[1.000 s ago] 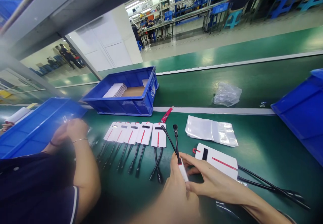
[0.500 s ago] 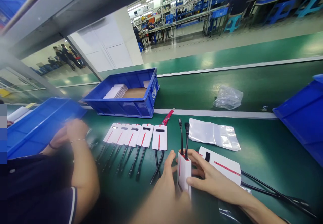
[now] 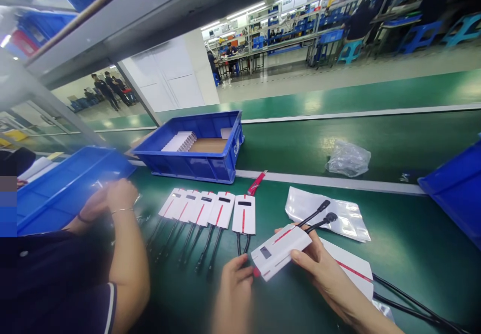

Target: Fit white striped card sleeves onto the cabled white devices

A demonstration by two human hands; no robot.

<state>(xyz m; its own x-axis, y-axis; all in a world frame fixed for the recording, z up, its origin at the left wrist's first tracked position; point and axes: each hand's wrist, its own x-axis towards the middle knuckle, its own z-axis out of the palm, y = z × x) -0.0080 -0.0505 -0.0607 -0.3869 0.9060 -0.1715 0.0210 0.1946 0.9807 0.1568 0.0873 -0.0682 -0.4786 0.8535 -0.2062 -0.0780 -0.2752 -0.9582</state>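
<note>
A flat white device (image 3: 280,254) with a red stripe, a small dark window and a red end is tilted above the green work surface. My right hand (image 3: 319,269) grips its cable end, thumb on the near edge and fingers behind. Two short black cables (image 3: 319,218) stick out past that hand. By the red end is my left hand (image 3: 236,279), fingers loosely bent and slightly apart, its wrist blurred; whether a fingertip touches the device is unclear. Another white device (image 3: 353,266) lies partly behind my right hand. Several similar devices (image 3: 221,211) lie in a row to the left.
Clear plastic bags (image 3: 326,208) lie behind the held device. A red cutter (image 3: 257,182) rests near a blue bin (image 3: 191,163) of white pieces. Crumpled plastic (image 3: 347,158) sits farther back. A co-worker's arm (image 3: 130,248) is at left beside another blue bin (image 3: 75,183).
The device has turned from upright to a slant, its dark window now facing up and its red end toward the left. My left hand has moved left, off its side.
</note>
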